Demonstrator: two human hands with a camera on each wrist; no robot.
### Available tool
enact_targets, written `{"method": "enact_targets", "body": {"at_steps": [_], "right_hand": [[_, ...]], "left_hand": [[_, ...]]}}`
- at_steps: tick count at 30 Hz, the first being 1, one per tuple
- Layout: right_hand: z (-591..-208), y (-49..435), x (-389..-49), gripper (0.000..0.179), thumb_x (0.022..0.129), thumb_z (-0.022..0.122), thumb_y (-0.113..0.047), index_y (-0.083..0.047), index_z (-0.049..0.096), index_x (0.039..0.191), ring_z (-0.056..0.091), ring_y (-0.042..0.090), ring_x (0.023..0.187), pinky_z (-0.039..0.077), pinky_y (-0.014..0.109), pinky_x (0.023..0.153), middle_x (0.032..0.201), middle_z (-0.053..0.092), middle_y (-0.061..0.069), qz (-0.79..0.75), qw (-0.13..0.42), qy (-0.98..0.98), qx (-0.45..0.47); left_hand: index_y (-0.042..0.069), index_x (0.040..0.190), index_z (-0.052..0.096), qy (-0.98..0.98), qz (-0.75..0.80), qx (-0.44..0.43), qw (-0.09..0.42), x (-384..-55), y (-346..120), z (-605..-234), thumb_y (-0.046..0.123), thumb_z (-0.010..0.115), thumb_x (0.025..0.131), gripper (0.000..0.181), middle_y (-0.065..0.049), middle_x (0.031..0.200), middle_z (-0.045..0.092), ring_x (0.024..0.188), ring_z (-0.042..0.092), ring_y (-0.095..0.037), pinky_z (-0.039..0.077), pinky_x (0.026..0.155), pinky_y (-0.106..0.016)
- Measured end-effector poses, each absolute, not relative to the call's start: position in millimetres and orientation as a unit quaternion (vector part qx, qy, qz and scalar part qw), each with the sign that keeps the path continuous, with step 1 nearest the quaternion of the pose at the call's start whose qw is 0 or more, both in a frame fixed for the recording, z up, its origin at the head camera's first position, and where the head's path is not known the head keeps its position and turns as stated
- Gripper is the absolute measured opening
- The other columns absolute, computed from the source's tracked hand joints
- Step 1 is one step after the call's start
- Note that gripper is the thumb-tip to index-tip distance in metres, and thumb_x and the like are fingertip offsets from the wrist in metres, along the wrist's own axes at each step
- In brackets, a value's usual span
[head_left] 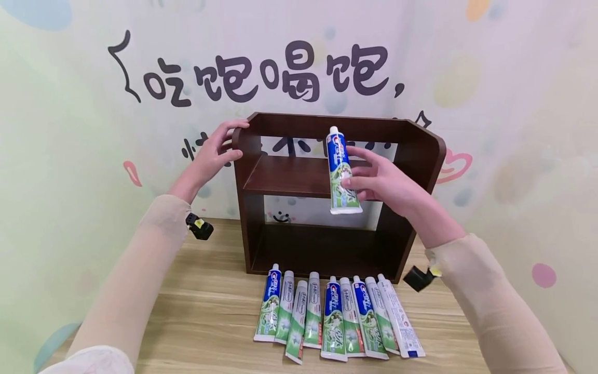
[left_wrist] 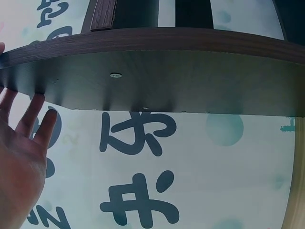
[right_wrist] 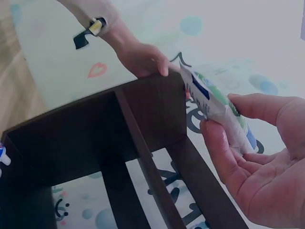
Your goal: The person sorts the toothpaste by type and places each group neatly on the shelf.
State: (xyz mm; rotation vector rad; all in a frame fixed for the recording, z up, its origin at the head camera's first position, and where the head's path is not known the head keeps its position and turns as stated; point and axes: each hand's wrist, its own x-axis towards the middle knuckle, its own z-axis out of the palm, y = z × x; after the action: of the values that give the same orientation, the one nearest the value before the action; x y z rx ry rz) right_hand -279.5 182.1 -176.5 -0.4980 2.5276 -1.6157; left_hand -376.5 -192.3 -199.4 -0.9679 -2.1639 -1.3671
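Note:
A dark brown wooden shelf point(head_left: 308, 174) stands against the wall. My left hand point(head_left: 212, 153) rests at its upper left side, thumb by the front edge and fingers spread. In the left wrist view, the straight fingers point(left_wrist: 33, 114) touch the side panel's outer face point(left_wrist: 157, 81). My right hand point(head_left: 388, 179) pinches a blue, white and green toothpaste tube point(head_left: 340, 171) between thumb and fingers. This tube is nearly upright, cap up, in front of the shelf's middle board. In the right wrist view, the tube's white crimped end point(right_wrist: 193, 88) shows beyond the fingertips.
Several toothpaste tubes point(head_left: 334, 322) lie side by side on the wooden table point(head_left: 205, 311) before the shelf, caps towards it. One white tube point(head_left: 399, 317) at the right end shows its printed back. Behind stands a patterned wall point(head_left: 280, 26) with large black lettering.

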Motion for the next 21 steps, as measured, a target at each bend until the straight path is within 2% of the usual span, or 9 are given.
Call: {"method": "enact_targets", "body": {"at_steps": [5, 14, 21], "right_hand": [[-170.0, 173.6, -296.4, 0.077, 0.091, 0.07, -0.027, -0.036, 0.026, 0.154, 0.065, 0.022, 0.106, 0.058, 0.023, 0.079, 0.138, 0.054, 0.01, -0.544, 0.035, 0.824, -0.152], [-171.5, 159.2, -324.7, 0.074, 0.091, 0.07, -0.025, -0.037, 0.03, 0.152, 0.065, 0.025, 0.103, 0.059, 0.026, 0.075, 0.133, 0.056, 0.011, -0.568, -0.01, 0.802, -0.183], [-175.6, 140.6, -341.1, 0.075, 0.091, 0.07, -0.024, -0.041, 0.029, 0.151, 0.06, 0.026, 0.116, 0.058, 0.028, 0.079, 0.138, 0.055, 0.008, -0.607, -0.026, 0.771, -0.19]], "left_hand": [[0.018, 0.144, 0.045, -0.772, -0.49, -0.348, 0.206, -376.5, -191.5, -200.3, 0.01, 0.058, 0.092, 0.054, 0.002, 0.158, 0.037, 0.137, 0.043, -0.029, 0.036, 0.114, -0.052], [0.016, 0.145, 0.043, -0.776, -0.487, -0.342, 0.21, -377.0, -191.9, -203.3, 0.01, 0.056, 0.092, 0.054, 0.0, 0.158, 0.036, 0.138, 0.042, -0.029, 0.038, 0.112, -0.049], [0.017, 0.145, 0.043, -0.774, -0.489, -0.342, 0.213, -378.5, -190.4, -203.1, 0.011, 0.057, 0.092, 0.055, 0.001, 0.157, 0.036, 0.136, 0.042, -0.028, 0.038, 0.112, -0.048]]}}
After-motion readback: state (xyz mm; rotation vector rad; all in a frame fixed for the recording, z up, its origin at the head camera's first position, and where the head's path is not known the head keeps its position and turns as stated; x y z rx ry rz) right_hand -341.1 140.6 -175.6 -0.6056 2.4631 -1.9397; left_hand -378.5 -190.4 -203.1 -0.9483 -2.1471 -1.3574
